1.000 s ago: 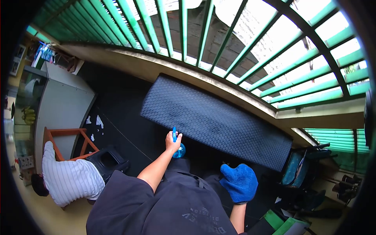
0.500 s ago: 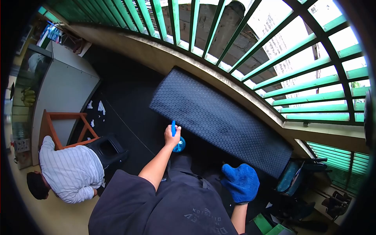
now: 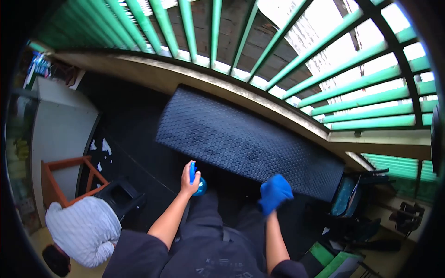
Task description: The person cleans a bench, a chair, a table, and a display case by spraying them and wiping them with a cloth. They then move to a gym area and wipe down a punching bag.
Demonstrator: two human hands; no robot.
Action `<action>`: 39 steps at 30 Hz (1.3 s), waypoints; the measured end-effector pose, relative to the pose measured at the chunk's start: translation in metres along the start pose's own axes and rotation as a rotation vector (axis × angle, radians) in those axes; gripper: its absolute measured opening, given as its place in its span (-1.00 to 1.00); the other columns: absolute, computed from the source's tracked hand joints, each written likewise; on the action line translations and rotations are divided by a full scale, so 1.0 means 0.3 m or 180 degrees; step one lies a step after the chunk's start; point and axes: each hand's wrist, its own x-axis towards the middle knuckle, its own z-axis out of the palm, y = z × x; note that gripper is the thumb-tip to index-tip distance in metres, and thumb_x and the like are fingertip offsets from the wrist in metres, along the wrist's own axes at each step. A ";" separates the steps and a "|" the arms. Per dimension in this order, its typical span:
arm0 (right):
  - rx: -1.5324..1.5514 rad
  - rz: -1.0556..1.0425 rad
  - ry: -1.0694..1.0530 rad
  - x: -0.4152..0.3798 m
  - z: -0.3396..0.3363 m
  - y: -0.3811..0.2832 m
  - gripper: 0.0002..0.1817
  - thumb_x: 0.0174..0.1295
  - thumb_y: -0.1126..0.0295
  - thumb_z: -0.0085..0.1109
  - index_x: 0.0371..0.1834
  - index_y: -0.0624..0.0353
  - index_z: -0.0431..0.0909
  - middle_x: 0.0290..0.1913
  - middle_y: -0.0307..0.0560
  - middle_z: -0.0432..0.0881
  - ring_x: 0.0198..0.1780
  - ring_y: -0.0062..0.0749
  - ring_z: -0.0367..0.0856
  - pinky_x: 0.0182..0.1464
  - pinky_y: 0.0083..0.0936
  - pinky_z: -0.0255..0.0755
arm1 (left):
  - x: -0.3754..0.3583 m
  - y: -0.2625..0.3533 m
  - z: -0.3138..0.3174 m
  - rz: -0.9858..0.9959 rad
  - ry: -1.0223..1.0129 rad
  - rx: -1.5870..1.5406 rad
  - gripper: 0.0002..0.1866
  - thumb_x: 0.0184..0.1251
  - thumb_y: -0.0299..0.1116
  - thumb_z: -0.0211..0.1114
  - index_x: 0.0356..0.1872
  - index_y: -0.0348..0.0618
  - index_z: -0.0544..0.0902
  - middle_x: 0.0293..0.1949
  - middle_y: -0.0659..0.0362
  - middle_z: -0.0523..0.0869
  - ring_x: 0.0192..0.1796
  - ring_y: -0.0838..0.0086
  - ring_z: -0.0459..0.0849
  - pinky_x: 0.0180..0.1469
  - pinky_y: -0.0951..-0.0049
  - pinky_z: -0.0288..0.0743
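My left hand is wrapped round a blue spray bottle, its bright blue head showing above my fist. A thick blue wash mitt covers my right hand, hiding the fingers; its tip overlaps the front edge of a long bench in this view. Black hexagon-patterned covering spans the bench top. The bottle is just in front of the bench's near edge, to the left of the mitt.
Green window bars rise behind the bench. At left, a person in a striped shirt bends beside a wooden stool frame and a black plastic stool. White scraps lie on the dark floor. Teal-seated chairs stand at right.
My mitted right hand has moved up and slightly left to the bench edge. The bottle in my left hand sits lower and further left in view. The camera has shifted.
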 end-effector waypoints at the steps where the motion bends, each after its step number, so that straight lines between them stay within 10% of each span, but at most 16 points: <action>1: 0.0028 0.0080 0.0040 0.023 0.076 -0.010 -0.57 0.34 0.24 -0.10 0.12 0.22 0.59 0.37 0.05 0.45 0.48 0.00 0.25 0.51 -0.03 0.05 | 0.007 -0.004 -0.002 -0.0067 -0.0154 -0.0103 -0.41 0.28 -0.44 0.24 0.36 -0.29 0.40 0.29 -0.13 0.55 0.38 0.00 0.49 0.41 0.17 0.36; 4: 0.0232 0.0350 0.0148 0.142 0.300 0.026 -0.56 0.37 0.24 -0.12 0.15 0.24 0.59 0.40 0.06 0.45 0.51 0.00 0.23 0.56 -0.02 0.03 | 0.032 -0.017 0.011 0.0268 -0.0426 0.0215 -0.31 0.26 -0.52 0.19 0.47 -0.27 0.27 0.42 -0.12 0.40 0.46 0.06 0.40 0.46 0.19 0.30; 5: -0.1981 0.0148 -0.1302 0.261 0.387 0.008 -0.46 0.23 0.13 0.07 0.20 0.24 0.57 0.54 0.26 0.19 0.59 0.27 0.01 0.56 0.21 -0.10 | 0.032 -0.032 0.025 0.0264 -0.0431 0.0114 -0.29 0.25 -0.53 0.18 0.48 -0.29 0.25 0.43 -0.13 0.37 0.47 0.04 0.38 0.47 0.18 0.27; 7: -0.0957 -0.0534 0.0363 0.350 0.504 -0.074 -0.51 0.17 0.11 0.19 0.07 0.20 0.64 0.62 0.04 0.09 0.63 0.20 -0.06 0.58 0.12 -0.10 | 0.012 -0.064 0.034 0.0177 -0.0462 -0.0009 -0.26 0.23 -0.57 0.14 0.51 -0.33 0.19 0.47 -0.14 0.30 0.50 0.01 0.32 0.49 0.14 0.23; 14: -0.0655 -0.1567 0.0404 0.583 0.573 -0.074 -0.24 0.21 -0.05 0.20 0.47 0.02 0.37 0.59 -0.11 0.19 0.64 -0.06 0.00 0.60 -0.11 -0.06 | -0.081 -0.059 0.107 0.0072 -0.0422 -0.0032 -0.24 0.23 -0.61 0.07 0.52 -0.37 0.11 0.54 -0.15 0.14 0.50 -0.13 0.27 0.47 0.00 0.23; 18: -0.0326 -0.0780 0.0956 0.560 0.355 0.137 -0.26 0.25 -0.10 0.19 0.50 -0.14 0.35 0.56 -0.13 0.27 0.56 -0.06 0.19 0.49 -0.22 0.24 | -0.113 -0.012 0.197 -0.0077 -0.0679 0.0032 -0.13 0.22 -0.60 0.08 0.58 -0.27 -0.06 0.55 -0.15 0.12 0.48 -0.09 0.30 0.48 0.00 0.21; 24: -0.1460 0.0510 0.1539 0.282 -0.109 0.690 -0.16 0.23 -0.21 0.16 0.59 -0.32 0.20 0.64 -0.16 0.10 0.61 0.03 0.06 0.53 0.16 -0.02 | -0.153 0.094 0.387 -0.0053 -0.1225 0.0115 -0.08 0.22 -0.62 0.10 0.59 -0.24 -0.15 0.55 -0.21 0.10 0.45 -0.06 0.37 0.46 0.04 0.27; 32: -0.1988 0.2714 0.2377 -0.117 -0.512 1.427 -0.27 0.49 -0.02 -0.13 0.68 -0.20 -0.08 0.68 -0.09 -0.03 0.65 0.04 -0.05 0.58 0.10 -0.11 | -0.212 0.182 0.642 0.0166 -0.1474 -0.0155 -0.15 0.23 -0.64 0.12 0.57 -0.33 -0.02 0.55 -0.22 0.13 0.39 -0.04 0.47 0.40 0.10 0.39; 39: -0.2096 0.2177 0.2358 0.033 -0.269 1.065 -0.07 0.23 0.24 0.11 0.67 0.05 -0.12 0.65 0.24 -0.08 0.60 0.46 -0.09 0.50 0.37 -0.09 | -0.215 0.198 0.675 0.0073 -0.1451 -0.0180 -0.13 0.26 -0.61 0.14 0.58 -0.27 -0.07 0.55 -0.21 0.11 0.41 -0.04 0.45 0.42 0.08 0.34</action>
